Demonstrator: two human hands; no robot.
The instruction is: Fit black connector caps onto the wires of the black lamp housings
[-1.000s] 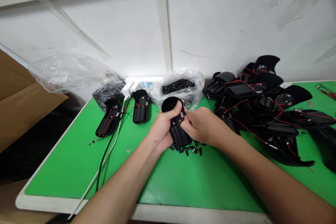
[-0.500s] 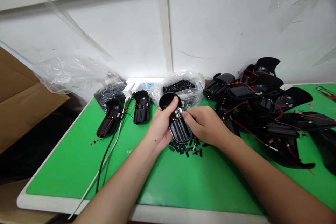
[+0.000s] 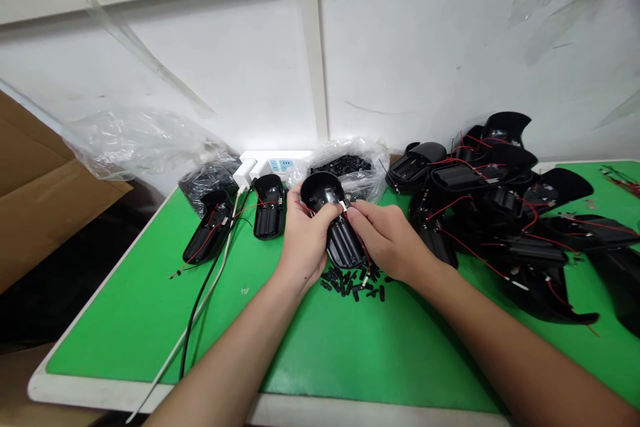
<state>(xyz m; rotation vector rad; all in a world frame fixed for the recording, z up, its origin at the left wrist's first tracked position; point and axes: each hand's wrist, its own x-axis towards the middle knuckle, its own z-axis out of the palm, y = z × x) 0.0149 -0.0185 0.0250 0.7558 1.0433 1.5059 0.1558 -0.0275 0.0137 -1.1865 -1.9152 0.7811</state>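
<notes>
My left hand is wrapped round a black plastic battery housing, which has a rounded cup at its far end and ribbed battery slots at its near end. The left thumb presses on the middle of the housing. At its right edge, the closed thumb and fingers of my right hand pinch at a small white connector; the exact grip is partly hidden. A red wire hangs down the housing's right side. Small black plastic pieces lie loose on the green tabletop below it.
Two similar housings with wires, a middle one and a left one, lie left of my hands. A heap of housings covers the right. Behind stand a clear bag of small black parts and a power strip; cables cross the left side.
My left thumb has slid from the housing's cup down to its middle, close to the white connector. The housing has shifted very slightly; my right fingers stay at its right edge.
</notes>
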